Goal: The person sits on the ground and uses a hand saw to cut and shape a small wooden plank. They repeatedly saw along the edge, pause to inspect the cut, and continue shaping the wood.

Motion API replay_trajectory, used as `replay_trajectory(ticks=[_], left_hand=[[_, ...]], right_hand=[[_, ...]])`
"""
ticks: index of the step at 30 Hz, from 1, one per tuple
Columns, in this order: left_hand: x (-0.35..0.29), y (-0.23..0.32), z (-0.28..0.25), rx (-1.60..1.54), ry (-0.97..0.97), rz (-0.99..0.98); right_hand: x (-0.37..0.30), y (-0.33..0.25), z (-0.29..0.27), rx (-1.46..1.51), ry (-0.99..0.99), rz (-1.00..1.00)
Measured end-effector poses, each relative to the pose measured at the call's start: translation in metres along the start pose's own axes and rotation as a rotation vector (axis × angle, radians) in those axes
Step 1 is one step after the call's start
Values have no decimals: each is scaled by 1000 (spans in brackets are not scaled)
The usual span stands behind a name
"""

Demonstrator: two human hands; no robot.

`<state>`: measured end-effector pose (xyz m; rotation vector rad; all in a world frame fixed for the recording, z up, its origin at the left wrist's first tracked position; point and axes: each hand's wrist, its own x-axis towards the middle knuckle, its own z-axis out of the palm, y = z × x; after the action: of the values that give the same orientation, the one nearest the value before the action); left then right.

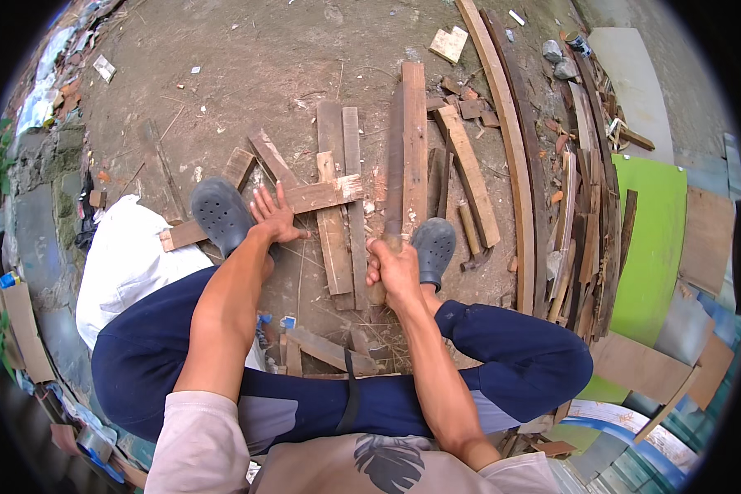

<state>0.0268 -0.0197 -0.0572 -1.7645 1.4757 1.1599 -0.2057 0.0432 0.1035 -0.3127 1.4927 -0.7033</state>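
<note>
My left hand (275, 216) is spread with its fingers apart, on or just over a short wooden board (309, 198) whose right end is pale and splintered. My left foot, in a grey clog (222, 212), rests on the same board. It lies across another wooden piece (333, 247). In my right hand (393, 270) is the wooden handle of a machete, its long dark blade (396, 156) pointing away from me beside an upright-lying plank (415, 136). A claw hammer (470, 230) lies right of my right clog (433, 247).
Long beams (514, 156) and a heap of scrap wood (589, 214) line the right, beside a green panel (654, 239). A white sack (128, 263) sits left of my leg. Wood offcuts (325, 347) lie between my legs; a loose timber (468, 173) lies near the hammer.
</note>
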Motion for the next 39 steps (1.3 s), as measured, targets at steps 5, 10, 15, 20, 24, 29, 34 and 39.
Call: replay_trajectory(ticks=[5,10,15,20,24,29,34,39], left_hand=[[-3,6,-2,0,-5,0],[-4,1,0,-11,1,8],[-4,7,-3,-4,2,15],[-4,1,3,-20,24,28],[-1,-1,3,-22,43,20],[-3,5,6,-8,66,16],[6,3,28,-209,397,3],[8,32,29,-197,949,389]], right_hand=[[32,64,-2,-291,16,153],[3,22,12,-8,-60,218],[23,66,2,-307,90,-108],[18,52,12,97,-120,402],[5,24,10,135,-101,229],[28,61,4,-30,-85,218],[22,31,-9,503,-318,538],[-12,-23,-23,416,-144,243]])
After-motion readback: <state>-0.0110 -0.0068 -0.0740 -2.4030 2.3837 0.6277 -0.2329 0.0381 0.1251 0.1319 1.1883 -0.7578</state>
